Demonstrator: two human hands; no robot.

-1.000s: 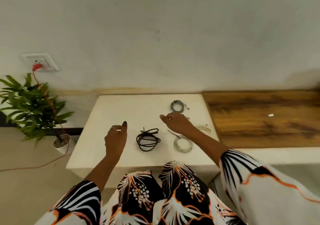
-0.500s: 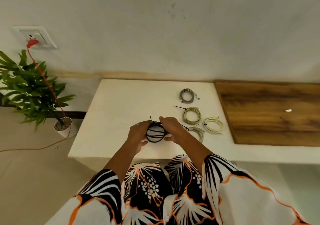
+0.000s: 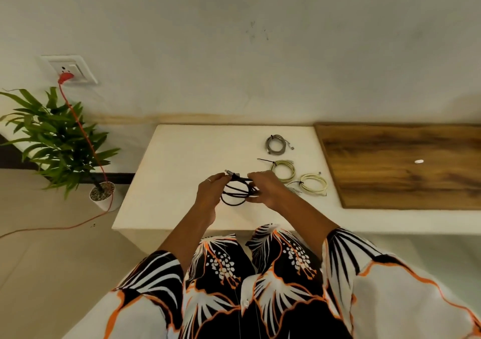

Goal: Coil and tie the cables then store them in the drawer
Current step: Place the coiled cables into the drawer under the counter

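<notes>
A coiled black cable (image 3: 235, 194) hangs between my two hands just above the white table (image 3: 182, 161). My left hand (image 3: 209, 191) pinches its left side near the plug end. My right hand (image 3: 265, 189) grips the right side of the coil. Three tied coils lie on the table to the right: a grey cable (image 3: 276, 144) at the back, a pale green cable (image 3: 283, 170) in the middle, and a cream cable (image 3: 313, 186) nearest the wood. A further pale coil is mostly hidden behind my right hand. No drawer is in view.
A wooden top (image 3: 406, 166) adjoins the table on the right, with a small white object (image 3: 419, 161) on it. A potted plant (image 3: 59, 140) stands on the floor at left. A red cord (image 3: 86, 140) runs from a wall socket (image 3: 70, 69) down across the floor.
Both hands went from hovering apart over the table to closing on the black cable and lifting it. The coil has tilted and loosened between the hands.
</notes>
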